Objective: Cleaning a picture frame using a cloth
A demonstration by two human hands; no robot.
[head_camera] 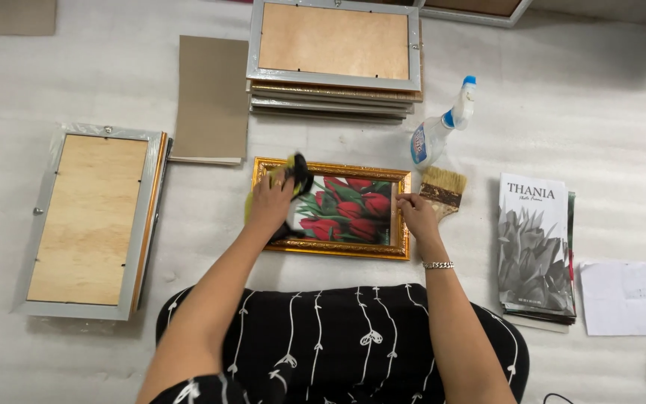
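Wiping the glass of a gold picture frame [330,251] with red tulips, lying flat on the white table [577,120]: left hand [271,200] is closed around a yellow and black cloth [297,173] at the frame's left end. Right hand [416,213] pinches the right edge, fingers curled, steadying it. Looks about midway; the right half isn't reached yet, spray bottle [435,131] and brush [443,191] sit just beside.

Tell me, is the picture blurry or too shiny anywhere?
Head view: even, soft light and faint shadows; the gold-framed tulip picture looks sharp with no strong glare; the left hand and its yellow-black cloth look slightly smeared; the right hand is clear.
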